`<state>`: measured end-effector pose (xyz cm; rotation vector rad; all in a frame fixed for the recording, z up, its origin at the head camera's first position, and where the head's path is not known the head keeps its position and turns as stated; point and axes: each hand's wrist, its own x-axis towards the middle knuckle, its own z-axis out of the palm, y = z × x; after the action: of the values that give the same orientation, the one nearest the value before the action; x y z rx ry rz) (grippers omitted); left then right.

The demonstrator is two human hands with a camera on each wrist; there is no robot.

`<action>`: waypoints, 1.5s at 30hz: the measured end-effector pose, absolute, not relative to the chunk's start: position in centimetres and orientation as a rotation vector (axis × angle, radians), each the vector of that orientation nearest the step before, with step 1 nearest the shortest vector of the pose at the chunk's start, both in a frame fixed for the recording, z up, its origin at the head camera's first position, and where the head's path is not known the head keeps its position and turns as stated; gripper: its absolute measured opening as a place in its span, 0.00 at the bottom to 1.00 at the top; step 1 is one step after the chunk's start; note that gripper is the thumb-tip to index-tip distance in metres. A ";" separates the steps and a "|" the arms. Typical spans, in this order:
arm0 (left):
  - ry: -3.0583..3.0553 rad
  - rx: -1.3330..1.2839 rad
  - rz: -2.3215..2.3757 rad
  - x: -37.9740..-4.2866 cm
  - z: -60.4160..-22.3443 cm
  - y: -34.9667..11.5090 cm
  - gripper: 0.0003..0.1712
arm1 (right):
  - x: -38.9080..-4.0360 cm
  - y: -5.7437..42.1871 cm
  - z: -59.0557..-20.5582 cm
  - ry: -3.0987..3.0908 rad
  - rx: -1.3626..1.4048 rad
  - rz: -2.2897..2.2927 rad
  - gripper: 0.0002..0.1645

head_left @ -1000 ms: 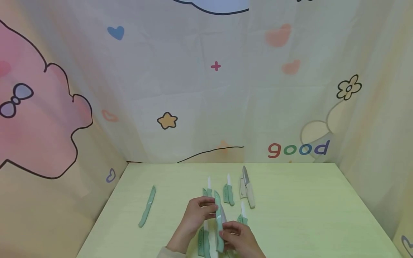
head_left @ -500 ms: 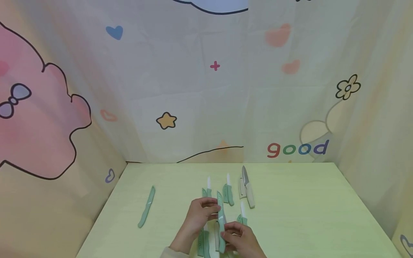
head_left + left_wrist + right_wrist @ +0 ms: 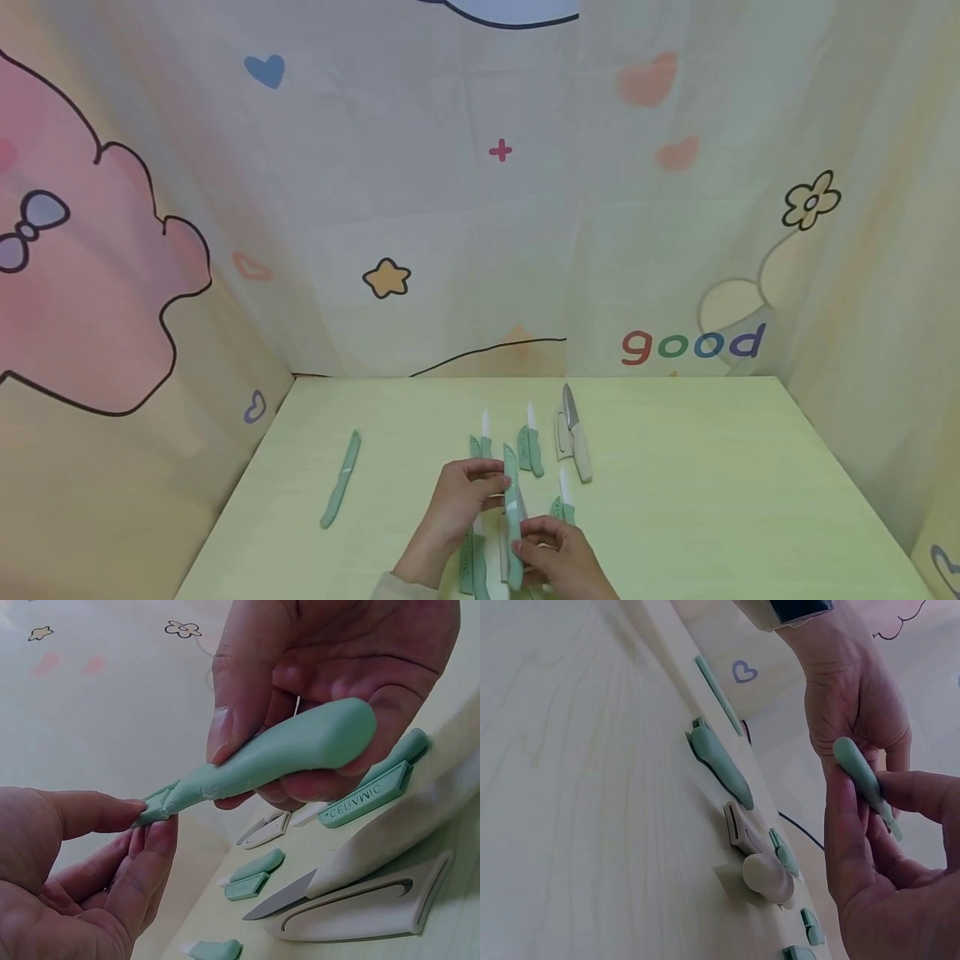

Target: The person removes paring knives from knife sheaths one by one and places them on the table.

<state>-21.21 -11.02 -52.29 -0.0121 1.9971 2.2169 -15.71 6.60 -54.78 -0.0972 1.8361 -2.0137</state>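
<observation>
A green-handled knife with a green sheath over its blade is held between both hands above the table. My left hand pinches the sheath end with thumb and fingers. Its fingertips also show in the left wrist view, where the smooth handle slants up to the right. My right hand grips the handle between thumb and fingers, as the right wrist view confirms. Behind the held knife, a cream knife with a grey blade lies by its cream sheath; in the head view they are mostly hidden.
Several green ceramic knives with white blades lie beside their sheaths, including one knife at the back and one near the front. A cream knife lies farther right. Apart at the left is a sheathed green knife on the table.
Over the last second the held knife and my left hand have shifted slightly right, and the knife stands a little straighter in the head view. Both hands keep their hold.
</observation>
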 end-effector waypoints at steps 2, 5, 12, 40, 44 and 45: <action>1.998 -0.015 2.215 -21.3 -52.2 -11.1 0.14 | -15.7 6.6 -54.8 1.842 -0.095 -2.007 0.22; 1.998 -0.008 2.211 -21.3 -52.2 -11.1 0.15 | -15.7 6.5 -54.8 1.847 -0.090 -2.005 0.22; 1.994 -0.007 2.220 -21.3 -52.1 -11.3 0.16 | -15.4 6.4 -54.9 1.822 -0.084 -2.008 0.22; 2.000 -0.015 2.256 -21.7 -52.2 -12.4 0.14 | -14.6 6.1 -55.5 1.784 -0.077 -1.954 0.19; 1.992 -0.026 2.268 -21.7 -52.4 -12.4 0.15 | -14.4 6.1 -55.3 1.806 -0.068 -1.932 0.19; 1.991 -0.031 2.270 -21.7 -52.4 -12.5 0.15 | -14.4 6.1 -55.3 1.809 -0.066 -1.925 0.19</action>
<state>-21.75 -12.48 -52.41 -0.0312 1.9906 2.2704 -14.38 6.11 -55.34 -0.0665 1.8094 -1.9254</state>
